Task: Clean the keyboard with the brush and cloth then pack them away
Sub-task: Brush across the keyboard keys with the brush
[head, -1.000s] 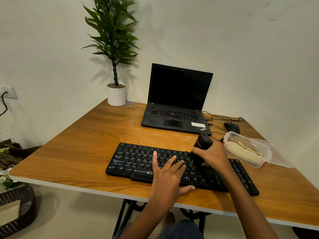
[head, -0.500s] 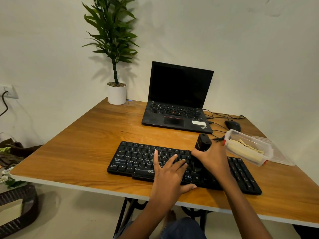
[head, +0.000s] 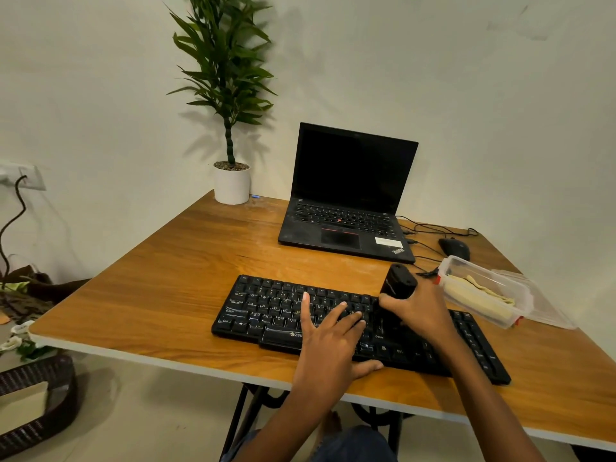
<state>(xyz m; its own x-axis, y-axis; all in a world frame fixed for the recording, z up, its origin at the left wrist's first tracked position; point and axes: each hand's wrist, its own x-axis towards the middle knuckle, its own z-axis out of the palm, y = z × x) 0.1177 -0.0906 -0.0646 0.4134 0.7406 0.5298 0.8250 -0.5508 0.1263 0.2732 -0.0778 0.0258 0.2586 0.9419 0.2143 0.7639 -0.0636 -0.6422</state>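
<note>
A black keyboard (head: pixel 266 311) lies near the front edge of the wooden table (head: pixel 166 278). My left hand (head: pixel 328 341) rests flat on its middle keys with fingers spread. My right hand (head: pixel 421 311) grips a black brush (head: pixel 398 283) by its thick handle, head down on the keys right of centre; the bristles are hidden by the hand. A clear plastic box (head: pixel 483 291) at the right holds a folded beige cloth (head: pixel 480 298).
An open black laptop (head: pixel 346 195) stands behind the keyboard, with a mouse (head: pixel 454 248) and cables to its right. A potted plant (head: pixel 231 181) sits at the back corner. The box's lid (head: pixel 540 305) lies beside the box. A dark basket (head: pixel 40 405) is on the floor at the left.
The brush and my right hand have shifted only slightly over the right-centre keys. My left hand stays pressed on the keyboard. The view has moved a little.
</note>
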